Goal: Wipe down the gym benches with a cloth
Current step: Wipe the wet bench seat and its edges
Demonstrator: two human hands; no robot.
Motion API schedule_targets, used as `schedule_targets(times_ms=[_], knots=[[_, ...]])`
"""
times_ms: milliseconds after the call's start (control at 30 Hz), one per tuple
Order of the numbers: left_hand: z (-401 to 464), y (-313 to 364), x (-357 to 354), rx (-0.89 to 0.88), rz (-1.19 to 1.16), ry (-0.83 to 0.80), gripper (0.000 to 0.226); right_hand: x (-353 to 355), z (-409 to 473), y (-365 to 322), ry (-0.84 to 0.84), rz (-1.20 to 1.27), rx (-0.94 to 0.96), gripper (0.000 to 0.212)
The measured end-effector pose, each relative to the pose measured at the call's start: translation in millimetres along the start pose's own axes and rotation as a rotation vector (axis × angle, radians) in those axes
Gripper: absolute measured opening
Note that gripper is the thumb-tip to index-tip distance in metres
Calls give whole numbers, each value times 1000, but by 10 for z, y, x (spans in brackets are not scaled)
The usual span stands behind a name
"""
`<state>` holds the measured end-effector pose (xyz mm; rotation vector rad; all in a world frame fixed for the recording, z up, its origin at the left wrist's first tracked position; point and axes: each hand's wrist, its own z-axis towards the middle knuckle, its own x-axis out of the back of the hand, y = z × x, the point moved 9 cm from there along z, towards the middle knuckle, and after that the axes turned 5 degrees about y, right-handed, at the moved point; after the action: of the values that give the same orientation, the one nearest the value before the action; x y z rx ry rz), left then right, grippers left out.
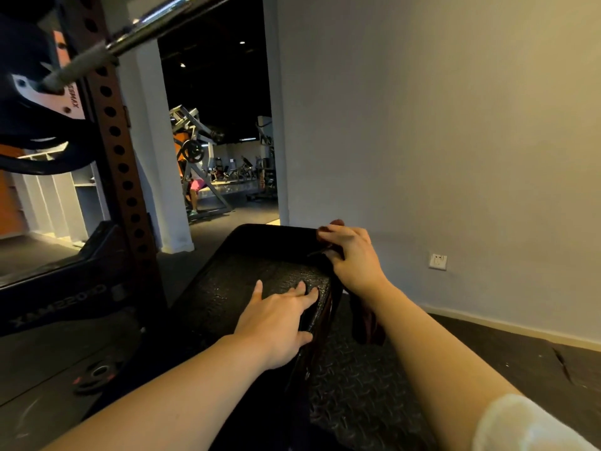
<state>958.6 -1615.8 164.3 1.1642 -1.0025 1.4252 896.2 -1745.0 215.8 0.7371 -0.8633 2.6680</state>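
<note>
A dark reddish-brown cloth point(366, 323) is seen at the right edge of a black padded gym bench point(257, 275), which fills the lower middle of the view and runs away from the camera. The cloth is gripped by the right hand point(353, 255), whose fingers are curled round a bunched part of it at the far right corner of the worktop; a small tuft shows above the knuckles, and the rest hangs down beside the bench, below the wrist. The left hand point(279, 317) is laid flat on the textured top of the worktop, near its right edge, with fingers straight and slightly spread and the thumb apart to the left. A white sleeve point(520, 424) is seen on the right arm at the lower right corner. Dark patterned rubber floor point(357, 395) lies under the bench. To the left stands a black rack upright point(117, 157) with a row of holes, and a steel barbell point(130, 37) crosses above it. A weight plate point(97, 375) lies on the floor at the lower left. A pale wall point(455, 125) with a white socket point(438, 261) stands to the right, and distant gym machines point(195, 151) are seen through a doorway.
</note>
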Motion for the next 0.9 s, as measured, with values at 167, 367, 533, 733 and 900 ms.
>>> schedule_targets(times_ms=[167,367,533,733,900], knots=[[-13,-9,4,22,-22,21,70,-7,-381,-244,87,-8,72,35],[-10,-41,-17,21,-50,19,71,62,-282,-90,67,-23,99,42],[-13,-64,-22,21,-85,32,71,337,-191,519,422,346,-370,33],[-32,-57,-11,32,-100,32,70,-57,-658,330,41,705,-382,48],[-41,-72,-47,38,-158,42,71,-185,-1641,-31,16,476,-190,65]])
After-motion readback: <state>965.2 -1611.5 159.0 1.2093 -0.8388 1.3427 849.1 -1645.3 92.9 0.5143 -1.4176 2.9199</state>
